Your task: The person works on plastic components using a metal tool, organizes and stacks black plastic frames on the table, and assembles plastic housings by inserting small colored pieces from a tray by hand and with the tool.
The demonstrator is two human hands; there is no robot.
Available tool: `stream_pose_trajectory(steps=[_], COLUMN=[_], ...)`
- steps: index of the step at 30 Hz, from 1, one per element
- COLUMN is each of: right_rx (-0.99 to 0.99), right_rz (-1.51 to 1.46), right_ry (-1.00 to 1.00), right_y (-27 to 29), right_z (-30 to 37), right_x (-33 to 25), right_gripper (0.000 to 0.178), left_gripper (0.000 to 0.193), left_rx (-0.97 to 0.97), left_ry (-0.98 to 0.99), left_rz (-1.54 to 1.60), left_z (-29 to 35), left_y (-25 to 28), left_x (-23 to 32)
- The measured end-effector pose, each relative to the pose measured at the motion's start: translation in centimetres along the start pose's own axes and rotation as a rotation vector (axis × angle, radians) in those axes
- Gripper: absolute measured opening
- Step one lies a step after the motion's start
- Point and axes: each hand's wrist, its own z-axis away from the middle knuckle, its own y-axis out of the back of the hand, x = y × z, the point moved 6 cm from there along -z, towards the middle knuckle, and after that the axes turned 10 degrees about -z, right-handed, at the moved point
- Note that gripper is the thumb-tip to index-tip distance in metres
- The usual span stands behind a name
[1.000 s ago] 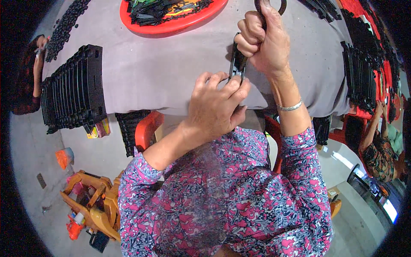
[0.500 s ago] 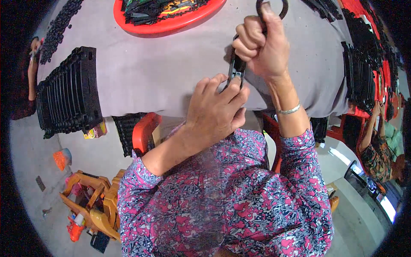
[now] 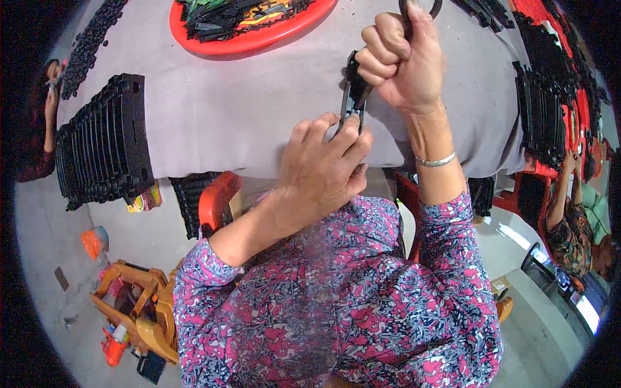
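Note:
My left hand is closed on the near end of a narrow black channel-shaped part, its fingertips pressed along the part. The part stands out from my fingers over the grey cloth, a lighter strip showing inside it. My right hand is a fist around a black tool with a ring-shaped end, thumb up against the ring. Below the fist, the tool's lower end meets the black part; my fingers hide most of the tool, so its exact kind cannot be told.
A red tray of loose black pieces sits at the table's far side. Stacked black slatted parts stand at the left, more black parts at the right. Small black pieces lie far left. Other people's arms show at both sides.
My right fist has shifted slightly right, and the tool now leans more to the right against the black part. My left hand has moved barely left, still holding the part.

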Motion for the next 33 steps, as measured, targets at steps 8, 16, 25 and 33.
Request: stream_pose_trajectory(steps=[8,16,25,33], right_rx=[0.019,-0.018,0.075,-0.036], right_rz=[0.042,0.019,0.023,0.015], right_ry=[-0.046,-0.072,-0.109,-0.109], right_y=[-0.1,0.1,-0.1,0.5], right_z=[-0.1,-0.3,-0.3,-0.9], right_x=[0.9,1.3,1.5,1.4], right_gripper=[0.059,0.058,0.059,0.058], left_gripper=[0.047,0.047,0.05,0.047], left_rx=[0.002,0.009,0.035,0.037], left_ry=[-0.002,-0.013,-0.013,-0.015], left_rz=[0.003,-0.012,-0.014,-0.023], left_z=[0.0,0.2,0.3,0.2], left_y=[0.1,-0.2,-0.5,-0.5], left_x=[0.0,-0.1,-0.2,-0.3])
